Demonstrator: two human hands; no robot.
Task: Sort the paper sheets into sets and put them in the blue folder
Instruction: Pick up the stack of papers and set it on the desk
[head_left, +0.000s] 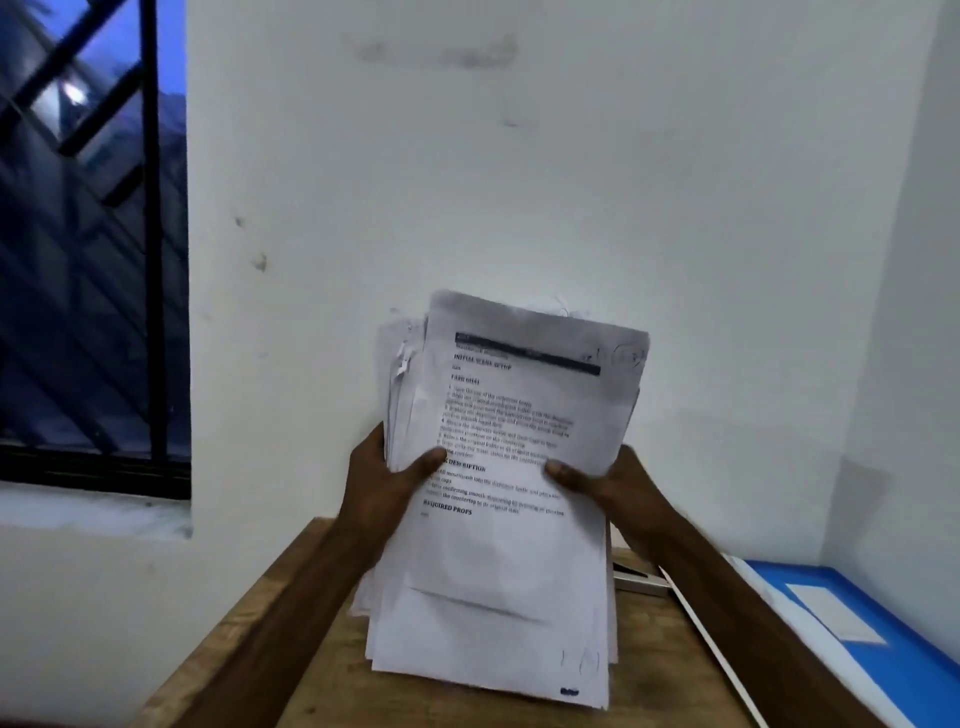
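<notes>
White wall (571, 182) backed the worktop (234, 649). Left hand (387, 483) and right hand (608, 483) gripped the sheets (509, 545) above it, with only the thumbs showing. Folder (914, 670) lay at 4 o'clock, cut off.

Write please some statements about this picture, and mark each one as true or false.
1. The left hand and the right hand both hold the stack of paper sheets. True.
2. The blue folder lies to the left of the stack. False: it lies to the right.
3. The top sheet carries printed text. True.
4. The sheets are already inside the folder. False: the hands hold them outside it.
</notes>
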